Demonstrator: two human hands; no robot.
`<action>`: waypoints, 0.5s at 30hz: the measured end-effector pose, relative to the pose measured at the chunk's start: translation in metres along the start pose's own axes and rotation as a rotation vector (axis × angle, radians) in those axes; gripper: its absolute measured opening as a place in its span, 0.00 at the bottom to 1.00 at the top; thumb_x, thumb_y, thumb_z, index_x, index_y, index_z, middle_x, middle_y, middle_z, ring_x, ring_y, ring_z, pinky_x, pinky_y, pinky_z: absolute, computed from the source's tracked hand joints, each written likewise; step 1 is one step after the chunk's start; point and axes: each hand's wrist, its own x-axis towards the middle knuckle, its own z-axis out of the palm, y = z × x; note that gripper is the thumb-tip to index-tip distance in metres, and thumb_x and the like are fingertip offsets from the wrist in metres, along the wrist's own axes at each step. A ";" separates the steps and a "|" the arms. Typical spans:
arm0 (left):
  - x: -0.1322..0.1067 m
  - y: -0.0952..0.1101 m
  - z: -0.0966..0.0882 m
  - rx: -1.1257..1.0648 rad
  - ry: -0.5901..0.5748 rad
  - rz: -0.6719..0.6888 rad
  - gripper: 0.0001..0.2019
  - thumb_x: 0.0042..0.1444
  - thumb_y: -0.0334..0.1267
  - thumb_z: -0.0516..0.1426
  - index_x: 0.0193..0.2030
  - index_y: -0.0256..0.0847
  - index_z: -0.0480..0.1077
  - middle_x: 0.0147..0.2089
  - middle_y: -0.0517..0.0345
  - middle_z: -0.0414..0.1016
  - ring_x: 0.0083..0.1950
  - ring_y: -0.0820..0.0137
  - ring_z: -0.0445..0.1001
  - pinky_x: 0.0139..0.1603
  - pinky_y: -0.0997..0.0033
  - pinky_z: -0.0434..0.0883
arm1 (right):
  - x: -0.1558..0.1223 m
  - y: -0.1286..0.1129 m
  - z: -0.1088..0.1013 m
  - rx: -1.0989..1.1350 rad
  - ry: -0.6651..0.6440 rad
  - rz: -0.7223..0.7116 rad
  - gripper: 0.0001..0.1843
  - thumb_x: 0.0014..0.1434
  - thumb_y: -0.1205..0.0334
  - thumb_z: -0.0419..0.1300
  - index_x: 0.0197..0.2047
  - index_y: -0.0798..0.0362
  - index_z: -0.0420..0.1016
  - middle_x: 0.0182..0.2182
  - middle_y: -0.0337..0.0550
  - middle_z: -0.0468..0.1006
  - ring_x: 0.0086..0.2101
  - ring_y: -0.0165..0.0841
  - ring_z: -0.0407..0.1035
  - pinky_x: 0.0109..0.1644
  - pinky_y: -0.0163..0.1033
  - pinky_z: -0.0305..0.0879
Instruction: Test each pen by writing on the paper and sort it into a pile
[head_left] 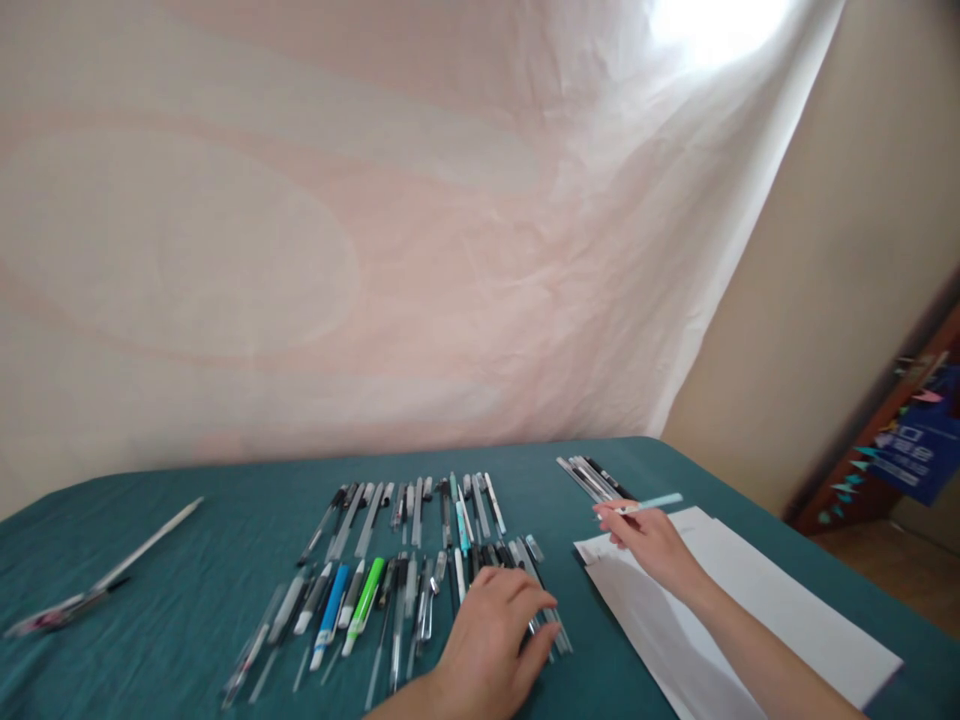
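Observation:
My right hand [651, 541] is closed on a pale blue pen [654, 502], holding it over the far corner of a white paper sheet [780, 610]. My left hand [495, 640] lies palm down with its fingers spread on the near end of a spread of several pens [405, 560] laid out in rows on the teal tablecloth [210, 570]. A green pen [365, 604] and a blue pen [330, 615] lie in the near row, left of that hand.
A small bunch of dark and white pens [592, 478] lies beyond the paper. A long white stick [154, 541] and a pink-tipped pen [52, 617] lie at the far left. A pale sheet [337, 230] hangs behind the table; a doorway [892, 440] shows at right.

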 end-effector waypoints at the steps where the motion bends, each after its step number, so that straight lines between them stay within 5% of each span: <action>1: 0.000 0.001 -0.001 0.014 -0.020 0.021 0.10 0.57 0.34 0.51 0.44 0.43 0.70 0.41 0.51 0.73 0.43 0.63 0.69 0.47 0.63 0.62 | 0.000 0.005 -0.001 0.023 -0.003 0.031 0.19 0.48 0.48 0.57 0.31 0.56 0.75 0.26 0.46 0.77 0.25 0.35 0.69 0.28 0.37 0.63; 6: 0.001 0.005 -0.002 0.069 -0.132 0.108 0.12 0.57 0.35 0.51 0.47 0.43 0.68 0.45 0.50 0.73 0.48 0.62 0.69 0.53 0.61 0.59 | -0.008 0.023 -0.002 0.079 0.004 0.060 0.10 0.49 0.55 0.57 0.30 0.53 0.70 0.22 0.37 0.74 0.25 0.33 0.68 0.31 0.36 0.61; 15: -0.001 0.006 -0.001 0.078 -0.172 0.116 0.12 0.58 0.35 0.51 0.48 0.44 0.68 0.49 0.52 0.73 0.54 0.62 0.66 0.59 0.59 0.54 | -0.016 0.042 0.006 -0.021 0.082 -0.008 0.12 0.54 0.55 0.54 0.24 0.51 0.64 0.15 0.33 0.65 0.19 0.28 0.58 0.25 0.35 0.51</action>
